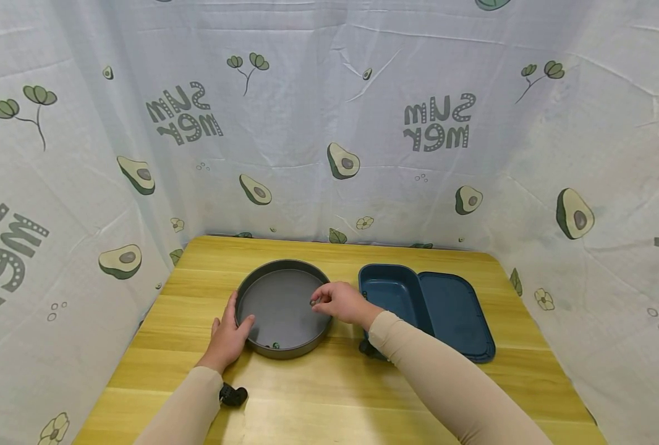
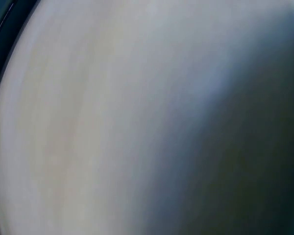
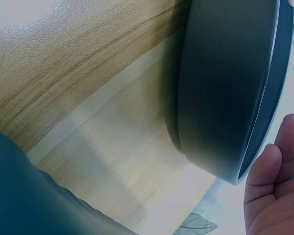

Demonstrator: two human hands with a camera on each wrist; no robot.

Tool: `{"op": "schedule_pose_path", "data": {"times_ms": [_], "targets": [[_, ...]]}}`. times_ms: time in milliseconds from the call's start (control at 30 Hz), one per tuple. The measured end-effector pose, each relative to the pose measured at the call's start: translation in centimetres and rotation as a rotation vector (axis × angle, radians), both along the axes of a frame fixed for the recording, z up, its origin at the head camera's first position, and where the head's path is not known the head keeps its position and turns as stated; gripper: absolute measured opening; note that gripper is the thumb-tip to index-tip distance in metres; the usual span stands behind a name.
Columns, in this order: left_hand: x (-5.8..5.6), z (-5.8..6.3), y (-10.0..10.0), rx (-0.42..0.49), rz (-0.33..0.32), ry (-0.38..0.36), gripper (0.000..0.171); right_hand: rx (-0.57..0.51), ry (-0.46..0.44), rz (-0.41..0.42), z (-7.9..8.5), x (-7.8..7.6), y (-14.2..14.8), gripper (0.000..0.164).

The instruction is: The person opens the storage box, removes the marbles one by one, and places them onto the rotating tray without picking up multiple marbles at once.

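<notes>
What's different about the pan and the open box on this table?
The pan is round, while the box is a rounded rectangle. The pan is grey; the box is dark blue. The left hand touches the pan's side, while the box stands partly hidden behind the right sleeve. Both are open-topped and sit on the table.

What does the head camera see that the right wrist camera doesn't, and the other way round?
Only the head view shows the little green thing inside the pan, the flat blue lid and the backwards "summer" writing.

Only the right wrist view shows the palm side of the right hand.

Both show the pan, the right hand, the wooden table and the patterned cloth.
</notes>
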State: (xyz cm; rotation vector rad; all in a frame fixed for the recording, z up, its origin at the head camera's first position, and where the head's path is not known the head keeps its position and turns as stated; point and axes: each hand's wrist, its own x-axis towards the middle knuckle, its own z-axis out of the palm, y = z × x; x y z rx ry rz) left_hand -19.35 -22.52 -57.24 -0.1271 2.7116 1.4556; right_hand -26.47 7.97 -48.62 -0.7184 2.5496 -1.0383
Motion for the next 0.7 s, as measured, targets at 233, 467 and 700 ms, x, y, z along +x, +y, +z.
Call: {"op": "schedule_pose_path", "data": {"times_ms": [233,467,700], "targets": [[0.2,0.2,0.0,0.004,-0.004,-0.01,0.08,-0.018,-0.016,0.011,-0.3,-0.1,0.1,0.023],[0.2,0.2,0.0,0.005,-0.005,-0.018,0.081,-0.023,-0.035,0.0,-0.1,-0.1,0.4,0.028],[0.2,0.2,0.0,-0.002,-0.002,-0.015,0.081,0.002,-0.004,-0.114,1.1,-0.7,2.0,0.031]]}}
